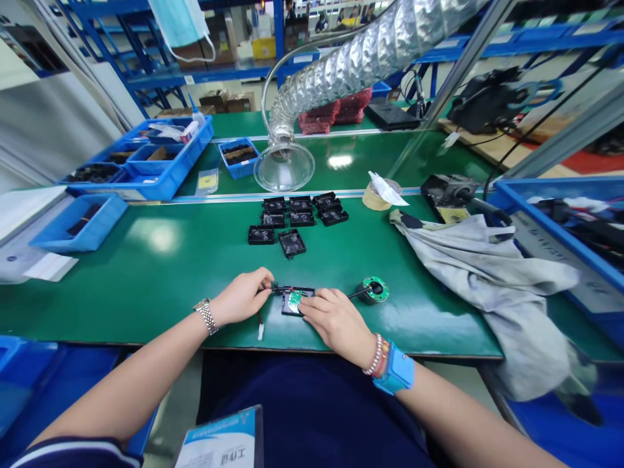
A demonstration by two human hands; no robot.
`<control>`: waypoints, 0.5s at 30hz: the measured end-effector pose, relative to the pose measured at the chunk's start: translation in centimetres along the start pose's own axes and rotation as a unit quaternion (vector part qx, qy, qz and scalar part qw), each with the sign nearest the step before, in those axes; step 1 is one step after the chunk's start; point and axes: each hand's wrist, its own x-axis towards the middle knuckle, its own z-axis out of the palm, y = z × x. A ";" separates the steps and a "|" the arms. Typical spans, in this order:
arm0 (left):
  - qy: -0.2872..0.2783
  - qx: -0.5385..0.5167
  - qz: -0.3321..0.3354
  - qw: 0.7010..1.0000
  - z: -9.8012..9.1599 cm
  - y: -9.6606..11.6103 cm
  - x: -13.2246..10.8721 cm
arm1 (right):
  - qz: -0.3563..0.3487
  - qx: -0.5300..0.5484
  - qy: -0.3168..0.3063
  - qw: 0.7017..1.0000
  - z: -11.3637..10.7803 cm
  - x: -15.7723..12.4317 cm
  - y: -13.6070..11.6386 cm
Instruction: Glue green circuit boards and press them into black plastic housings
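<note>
A small black plastic case lies open near the bench's front edge, with a green circuit board inside it. My left hand pinches a dark cable at the case's left side. Below those fingers hangs a thin wire ending in a white connector. Fingers of my right hand press on the board and cover the case's right side. A black cable runs from near that hand to a round black part with a green ring-shaped board.
Several black case halves sit in rows further back. Above them hangs a clear fume hood on a silver duct. Blue bins stand left, a grey cloth and a large blue crate right. A tape roll lies behind.
</note>
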 end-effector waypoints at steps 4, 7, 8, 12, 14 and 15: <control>0.001 0.036 0.012 0.999 0.2 0.3 0.3 | 0.002 0.004 0.009 1.000 0.1 0.0 0.0; 0.000 0.059 0.019 0.998 0.3 0.4 0.5 | 0.000 -0.003 0.011 1.000 0.3 0.0 -0.1; -0.006 0.072 0.020 0.997 0.3 0.4 0.5 | 0.000 -0.006 0.011 1.000 0.3 0.0 -0.1; -0.016 0.126 0.033 0.991 0.5 0.8 0.6 | 0.002 -0.013 0.012 1.000 0.2 0.1 -0.1; 0.006 0.132 0.059 0.990 0.6 1.0 0.4 | 0.004 -0.006 0.009 1.000 0.0 0.1 -0.1; 0.019 0.132 0.076 0.988 0.7 1.0 0.3 | 0.005 -0.001 0.006 1.000 0.0 0.1 -0.1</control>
